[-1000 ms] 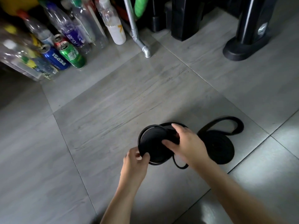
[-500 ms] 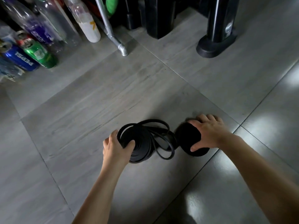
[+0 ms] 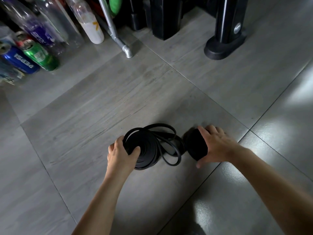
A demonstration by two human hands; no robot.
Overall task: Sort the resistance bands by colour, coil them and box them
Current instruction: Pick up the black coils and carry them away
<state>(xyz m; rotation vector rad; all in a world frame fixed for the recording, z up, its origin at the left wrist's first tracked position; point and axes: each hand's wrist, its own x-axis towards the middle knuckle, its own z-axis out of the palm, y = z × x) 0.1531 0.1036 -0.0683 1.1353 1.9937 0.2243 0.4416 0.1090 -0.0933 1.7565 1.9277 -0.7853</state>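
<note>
Head view: Your left hand (image 3: 121,154) is gripping the left coil (image 3: 147,150) of black band, thumb pressing into its middle and fingers (image 3: 118,140) curling round its outer edge. That coil is sitting on the floor (image 3: 101,107), with loose loops (image 3: 169,143) spilling toward the right coil (image 3: 196,146) just beside it. Your right hand (image 3: 218,146), slightly blurred, is spanning the right coil, fingers hooking over its far side, thumb reaching round the near side. Cans (image 3: 39,56) and bottles (image 3: 88,22) are standing at far left.

Black coil (image 3: 147,149) — loose loops trailing; tighter black roll (image 3: 196,147) just beside.
</note>
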